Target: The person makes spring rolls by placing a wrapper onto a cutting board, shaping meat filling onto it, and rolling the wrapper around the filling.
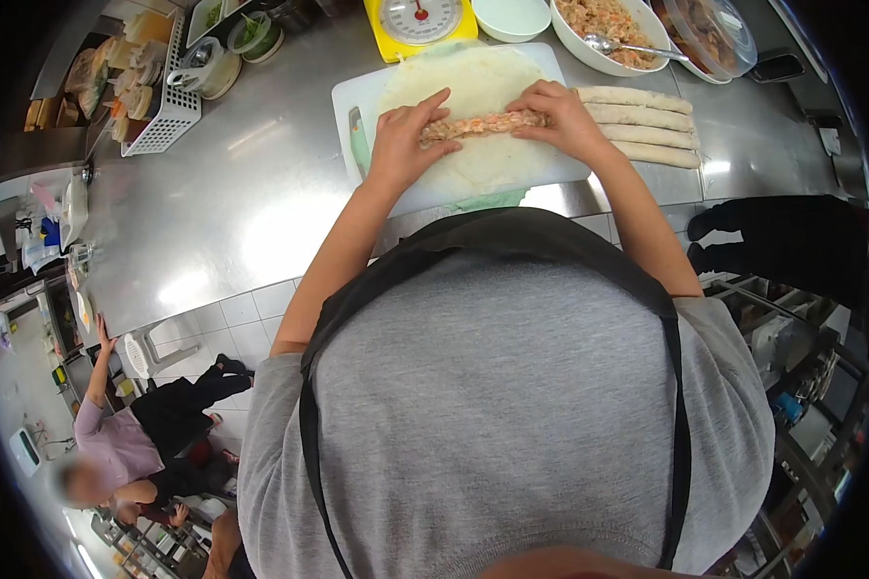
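Note:
A thin, pale round wrapper sheet (468,77) lies flat on a white cutting board (346,104). Across its middle runs a long strip of minced filling (488,124), pinkish with orange bits. My left hand (406,140) curls around the strip's left end, thumb on the near side and fingers on the far side. At the right end, my right hand (560,121) presses its bent fingers and thumb against the filling. Just beyond my right hand, several finished long pale rolls (642,127) lie side by side.
Along the back stand a yellow kitchen scale (384,34), a small white bowl (514,21), a bowl of filling (613,24) with a spoon (637,47), and a lidded container (714,39). A white basket (169,121) holds packages at left. Another person (126,439) is at lower left.

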`<state>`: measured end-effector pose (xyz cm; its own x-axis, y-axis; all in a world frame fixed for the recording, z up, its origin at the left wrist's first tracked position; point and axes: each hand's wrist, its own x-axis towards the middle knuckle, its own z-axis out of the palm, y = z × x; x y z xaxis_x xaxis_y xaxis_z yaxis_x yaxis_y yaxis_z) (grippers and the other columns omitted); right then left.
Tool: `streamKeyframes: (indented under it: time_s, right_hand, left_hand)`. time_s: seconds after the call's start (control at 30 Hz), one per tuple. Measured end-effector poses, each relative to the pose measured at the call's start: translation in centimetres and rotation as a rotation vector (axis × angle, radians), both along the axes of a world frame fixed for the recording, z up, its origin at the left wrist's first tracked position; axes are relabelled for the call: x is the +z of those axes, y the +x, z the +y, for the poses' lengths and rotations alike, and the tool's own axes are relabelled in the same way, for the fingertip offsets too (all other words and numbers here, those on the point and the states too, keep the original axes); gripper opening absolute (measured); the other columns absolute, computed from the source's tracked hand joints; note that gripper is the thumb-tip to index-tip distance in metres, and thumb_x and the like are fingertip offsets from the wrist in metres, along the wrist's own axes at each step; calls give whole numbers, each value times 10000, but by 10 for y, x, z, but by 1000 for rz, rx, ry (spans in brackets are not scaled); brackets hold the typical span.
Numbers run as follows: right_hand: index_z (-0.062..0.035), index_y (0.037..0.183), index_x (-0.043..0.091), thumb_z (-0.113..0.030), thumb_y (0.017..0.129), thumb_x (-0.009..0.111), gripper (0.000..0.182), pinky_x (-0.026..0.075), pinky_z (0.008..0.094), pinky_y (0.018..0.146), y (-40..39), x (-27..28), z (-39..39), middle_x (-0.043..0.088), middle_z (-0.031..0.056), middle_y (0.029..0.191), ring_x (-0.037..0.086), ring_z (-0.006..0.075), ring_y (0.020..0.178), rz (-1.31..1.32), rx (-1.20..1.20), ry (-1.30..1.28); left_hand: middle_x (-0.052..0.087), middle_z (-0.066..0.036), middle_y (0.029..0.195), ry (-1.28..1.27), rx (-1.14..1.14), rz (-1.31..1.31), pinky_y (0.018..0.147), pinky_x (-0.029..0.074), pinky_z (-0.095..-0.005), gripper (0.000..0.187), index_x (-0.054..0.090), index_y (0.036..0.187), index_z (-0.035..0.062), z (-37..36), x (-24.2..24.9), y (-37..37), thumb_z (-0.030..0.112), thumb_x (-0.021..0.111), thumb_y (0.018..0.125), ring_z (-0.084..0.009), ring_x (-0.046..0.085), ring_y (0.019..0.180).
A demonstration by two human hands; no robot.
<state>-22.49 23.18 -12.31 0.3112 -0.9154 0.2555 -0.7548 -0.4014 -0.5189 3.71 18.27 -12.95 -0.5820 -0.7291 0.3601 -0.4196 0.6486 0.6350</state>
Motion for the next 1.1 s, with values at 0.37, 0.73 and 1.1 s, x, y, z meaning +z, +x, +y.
streamKeyframes:
  time_s: [0.37,0.73,1.1]
  right_hand:
    - [-108,1047,678,-126,710,763,348,424,282,788,-25,-7,4,530,35,963,509,166,894,-269,4,197]
    - [-92,1028,673,-160,722,758,325,442,301,788,-21,15,2,548,50,949,531,187,879,-123,8,235]
    - [-49,838,612,-99,734,691,139,474,354,711,60,14,-24,574,70,844,579,261,842,-43,213,-7]
  left_hand:
    - [685,-17,974,-3,-82,-107,908,368,-361,648,487,1302,173,1,3,-25,202,754,712,-203,603,923]
    - [686,-43,955,216,47,62,880,406,-385,580,537,1257,148,-1,0,51,193,752,720,-217,622,907]
    - [629,-72,980,82,-38,-158,792,470,-329,193,662,929,55,-7,7,36,115,716,753,-219,602,904]
